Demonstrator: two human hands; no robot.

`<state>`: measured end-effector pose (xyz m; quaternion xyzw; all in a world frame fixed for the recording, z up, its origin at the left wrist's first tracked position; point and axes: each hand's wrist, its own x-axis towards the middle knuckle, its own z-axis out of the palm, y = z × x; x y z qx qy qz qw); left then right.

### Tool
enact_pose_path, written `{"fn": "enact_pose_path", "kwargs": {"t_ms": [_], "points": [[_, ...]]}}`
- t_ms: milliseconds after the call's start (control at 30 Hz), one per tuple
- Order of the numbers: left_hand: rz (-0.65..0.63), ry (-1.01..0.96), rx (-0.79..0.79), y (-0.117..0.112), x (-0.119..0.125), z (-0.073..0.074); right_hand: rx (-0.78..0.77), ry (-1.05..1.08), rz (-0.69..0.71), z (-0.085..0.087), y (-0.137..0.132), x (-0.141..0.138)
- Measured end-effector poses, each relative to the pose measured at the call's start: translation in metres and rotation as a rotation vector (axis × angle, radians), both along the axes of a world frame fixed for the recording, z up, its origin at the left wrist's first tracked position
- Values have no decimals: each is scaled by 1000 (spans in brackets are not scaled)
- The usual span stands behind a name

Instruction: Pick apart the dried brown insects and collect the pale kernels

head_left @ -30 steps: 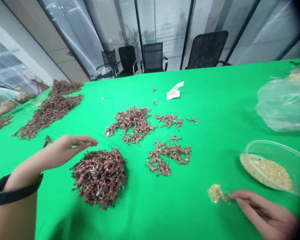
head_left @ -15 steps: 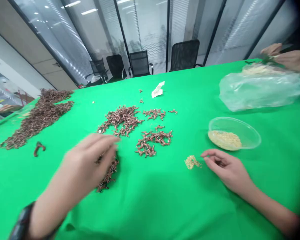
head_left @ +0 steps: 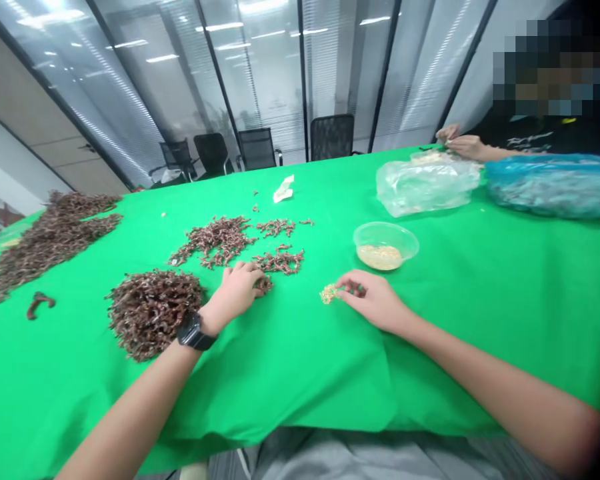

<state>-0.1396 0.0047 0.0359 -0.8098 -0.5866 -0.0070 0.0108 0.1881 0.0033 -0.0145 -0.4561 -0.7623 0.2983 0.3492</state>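
My left hand [head_left: 239, 291], with a black watch [head_left: 193, 333] on the wrist, rests on the green cloth with fingers curled over small brown pieces at the near edge of a scattered brown cluster [head_left: 281, 261]. A dense heap of the same brown pieces [head_left: 153, 310] lies just left of that wrist. My right hand [head_left: 369, 297] lies on the cloth with fingertips pinched beside a tiny pile of golden bits [head_left: 329, 293]. A clear bowl [head_left: 386, 245] holding golden bits stands just beyond it.
More brown pieces spread at centre [head_left: 215, 239] and in a long heap far left [head_left: 45, 237]. A clear plastic bag [head_left: 425, 187] and a blue bag [head_left: 555, 187] lie at right, where another person's hands [head_left: 463, 143] work. Office chairs [head_left: 257, 148] line the far edge.
The view pulled back and tilted up. My left hand moved from over the dense heap to the scattered cluster on its right. My right hand stays by the golden pile.
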Motion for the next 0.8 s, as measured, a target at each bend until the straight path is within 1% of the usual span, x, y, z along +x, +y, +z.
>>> {"fn": "enact_pose_path", "kwargs": {"t_ms": [100, 167, 333, 467, 533, 633, 700, 800], "points": [[21, -28, -26, 10, 1, 6, 7, 5, 4, 1, 1, 0], [-1, -63, -47, 15, 3, 6, 7, 3, 0, 1, 1, -1], [-66, -181, -29, 24, 5, -4, 29, -20, -16, 0, 5, 2], [-70, -255, 22, 22, 6, -10, 65, -61, -24, 3, 9, 10], [-81, -276, 50, 20, 7, -10, 66, -111, 0, 5, 10, 13], [-98, -287, 57, 17, 10, -10, 23, -198, 56, 7, 9, 12], [-94, -304, 62, 16, 12, -11, 4, -237, 79, 6, 9, 10], [-108, -325, 64, 17, 14, -15, 16, -249, 105, 3, 9, 8]]}}
